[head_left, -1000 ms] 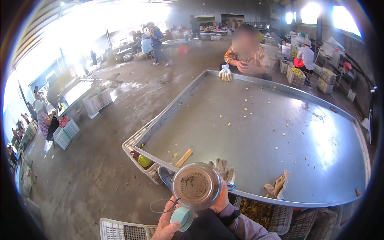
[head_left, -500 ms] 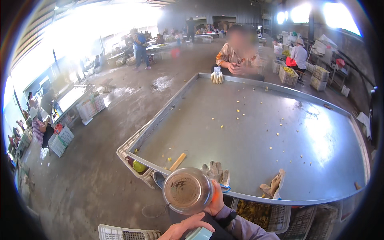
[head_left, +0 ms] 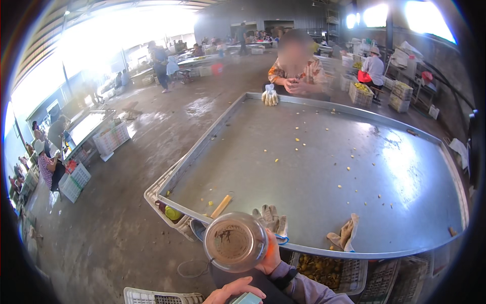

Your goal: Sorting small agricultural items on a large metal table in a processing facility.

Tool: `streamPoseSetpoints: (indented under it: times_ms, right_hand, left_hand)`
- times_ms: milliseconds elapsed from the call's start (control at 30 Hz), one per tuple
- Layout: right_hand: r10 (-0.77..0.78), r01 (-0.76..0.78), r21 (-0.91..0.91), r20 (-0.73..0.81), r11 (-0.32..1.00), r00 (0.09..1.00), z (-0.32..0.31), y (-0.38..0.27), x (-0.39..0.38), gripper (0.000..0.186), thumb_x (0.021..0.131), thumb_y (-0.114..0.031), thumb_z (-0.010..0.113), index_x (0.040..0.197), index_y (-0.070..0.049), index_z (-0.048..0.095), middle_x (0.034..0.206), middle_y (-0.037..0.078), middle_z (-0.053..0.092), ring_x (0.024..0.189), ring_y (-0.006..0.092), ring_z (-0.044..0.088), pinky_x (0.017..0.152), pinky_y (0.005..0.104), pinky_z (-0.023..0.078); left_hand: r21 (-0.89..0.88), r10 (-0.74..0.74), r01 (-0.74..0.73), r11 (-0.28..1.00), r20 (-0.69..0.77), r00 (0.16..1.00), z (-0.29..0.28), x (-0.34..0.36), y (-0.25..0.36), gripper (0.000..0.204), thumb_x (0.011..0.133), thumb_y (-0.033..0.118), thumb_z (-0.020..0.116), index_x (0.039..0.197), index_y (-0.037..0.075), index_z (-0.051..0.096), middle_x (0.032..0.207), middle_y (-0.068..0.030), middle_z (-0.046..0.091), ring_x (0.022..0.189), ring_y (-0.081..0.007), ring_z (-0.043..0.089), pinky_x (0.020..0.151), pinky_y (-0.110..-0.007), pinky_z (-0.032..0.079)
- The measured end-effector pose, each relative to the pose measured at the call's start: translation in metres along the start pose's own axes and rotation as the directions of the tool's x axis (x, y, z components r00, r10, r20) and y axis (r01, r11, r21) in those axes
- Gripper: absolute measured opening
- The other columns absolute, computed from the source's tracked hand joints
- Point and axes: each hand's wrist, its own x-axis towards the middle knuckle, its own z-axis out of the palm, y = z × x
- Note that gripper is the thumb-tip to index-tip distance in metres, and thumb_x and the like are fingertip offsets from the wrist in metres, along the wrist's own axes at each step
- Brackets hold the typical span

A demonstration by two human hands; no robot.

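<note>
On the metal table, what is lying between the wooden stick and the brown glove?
A pale grey glove, edged in blue, lies between the wooden stick and the brown glove; this shows in the head view.

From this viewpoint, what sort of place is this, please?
Probably a produce-sorting or processing shed: small yellow pieces lie on a rimmed metal table, a plastic crate holds yellow-brown contents, and people work around other tables.

Daylight blows out the upper left; windows (head_left: 374, 17) upper right clipped too. Hard glare on right side of tabletop (head_left: 304, 197). Floor (head_left: 121, 218) patches shine. Background hazy. Jar (head_left: 235, 242) fairly sharp. Fisheye bends edges, black rim.
</note>
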Motion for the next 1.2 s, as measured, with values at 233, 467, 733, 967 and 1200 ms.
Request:
streamPoseSetpoints:
  times_ms: [233,467,733,967,1200]
  right_hand:
    - [0.006,-0.006,-0.006,0.001,1.000,1.000,-0.001,0.001,-0.002,0.058,0.092,-0.051,0.038,0.132,-0.009,0.042,0.129,0.010,0.051,0.117,0.0257,0.050,0.099,0.0459,0.039]
    - [-0.007,0.008,-0.028,0.020,1.000,1.000,0.000,0.000,-0.001,0.058,0.092,-0.050,0.039,0.133,-0.009,0.042,0.129,0.010,0.050,0.118,0.0257,0.050,0.099,0.0456,0.039]
    - [-0.045,0.047,-0.069,0.040,0.997,0.998,0.010,-0.003,-0.002,0.058,0.093,-0.050,0.038,0.132,-0.008,0.042,0.130,0.011,0.050,0.118,0.0257,0.050,0.099,0.0452,0.039]
    - [-0.069,0.069,-0.040,0.007,0.997,0.998,-0.001,0.006,0.006,0.052,0.094,-0.043,0.038,0.128,-0.005,0.046,0.126,0.011,0.053,0.117,0.0256,0.051,0.099,0.0453,0.040]
    - [-0.107,0.106,-0.055,-0.009,0.993,0.994,-0.027,0.004,0.013,0.056,0.094,-0.045,0.033,0.131,-0.005,0.043,0.129,0.014,0.051,0.117,0.0296,0.051,0.099,0.0469,0.040]
  left_hand:
    - [-0.091,-0.063,0.063,0.994,-0.003,0.998,0.010,0.000,-0.008,0.092,0.072,0.043,0.070,0.142,0.002,0.025,0.115,-0.0185,0.053,0.100,-0.0245,0.056,0.088,-0.036,0.043]
    - [-0.113,-0.051,0.045,0.993,-0.047,0.998,0.009,0.001,-0.013,0.094,0.072,0.043,0.069,0.143,0.003,0.023,0.114,-0.0186,0.053,0.100,-0.0247,0.055,0.088,-0.036,0.042]
    - [0.032,-0.077,0.072,0.997,0.175,0.982,-0.005,0.016,-0.026,0.044,0.101,0.026,0.030,0.140,0.007,0.023,0.119,-0.0168,0.056,0.111,-0.0240,0.055,0.104,-0.033,0.031]
    - [0.283,-0.349,0.285,0.916,0.211,0.913,-0.013,0.038,-0.030,0.043,0.093,0.019,0.051,0.134,0.009,0.040,0.125,-0.0125,0.053,0.114,-0.0237,0.052,0.097,-0.034,0.039]
    - [0.362,-0.011,-0.054,0.931,0.174,0.985,0.019,0.051,-0.018,0.091,0.076,0.040,0.070,0.143,0.004,0.019,0.110,-0.0173,0.057,0.097,-0.0332,0.058,0.084,-0.040,0.045]
